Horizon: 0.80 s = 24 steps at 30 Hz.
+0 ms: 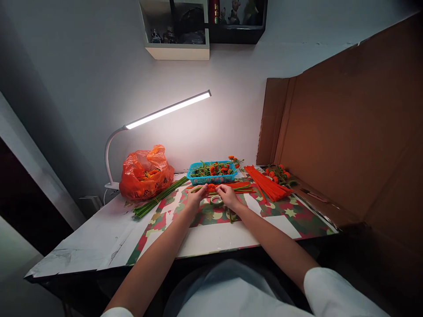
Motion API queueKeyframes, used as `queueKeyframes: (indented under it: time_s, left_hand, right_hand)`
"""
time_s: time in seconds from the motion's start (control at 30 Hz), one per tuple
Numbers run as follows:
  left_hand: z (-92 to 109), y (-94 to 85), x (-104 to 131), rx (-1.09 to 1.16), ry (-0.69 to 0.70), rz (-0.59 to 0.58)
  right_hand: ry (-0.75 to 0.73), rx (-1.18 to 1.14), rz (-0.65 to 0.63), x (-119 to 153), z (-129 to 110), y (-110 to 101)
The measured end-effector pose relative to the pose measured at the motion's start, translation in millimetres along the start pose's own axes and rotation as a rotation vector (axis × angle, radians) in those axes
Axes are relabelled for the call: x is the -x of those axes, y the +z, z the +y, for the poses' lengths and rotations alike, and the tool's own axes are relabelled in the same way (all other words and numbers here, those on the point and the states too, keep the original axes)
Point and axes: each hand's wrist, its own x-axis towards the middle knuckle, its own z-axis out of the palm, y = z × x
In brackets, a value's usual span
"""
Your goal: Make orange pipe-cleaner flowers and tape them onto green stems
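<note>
My left hand [197, 195] and my right hand [228, 195] meet over the middle of the table, fingertips pinched close together. Between them shows a small orange pipe cleaner piece [212, 188], which both hands grip; its exact shape is too small to make out. Just below the fingers lies a roll of green tape [216, 200]. Behind the hands, loose orange pipe cleaners [246, 185] and green stems lie across the patterned mat [211, 215]. A short green piece [230, 215] rests near my right wrist.
A blue basket [213, 179] of orange flowers stands at the back. To its left are an orange plastic bag [145, 176], a green stem bundle [155, 202] and a lit lamp [168, 109]. An orange pipe cleaner bundle [269, 185] lies right, before a cardboard wall [343, 119].
</note>
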Motion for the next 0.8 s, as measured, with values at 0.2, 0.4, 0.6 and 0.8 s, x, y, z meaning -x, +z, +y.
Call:
queueKeyframes:
  time_s: [0.2,0.4,0.6,0.8]
  left_hand:
    - [3.3,-1.2,1.2,0.056,-0.057,-0.072]
    - [9.0,2.0,12.2,0.039,-0.145,-0.334]
    - [8.2,3.2,11.4,-0.032,-0.088,-0.323]
    - [9.0,5.7,10.4,-0.110,-0.030,-0.264]
  right_hand:
    - [0.087,-0.148,-0.012,-3.4,0.0,1.0]
    - [0.092,-0.145,-0.096,-0.4,-5.3,-3.0]
    - [0.037,-0.057,-0.103,0.4,-8.9,-6.7]
    - [0.078,-0.116,-0.179,-0.9,-11.0,-10.2]
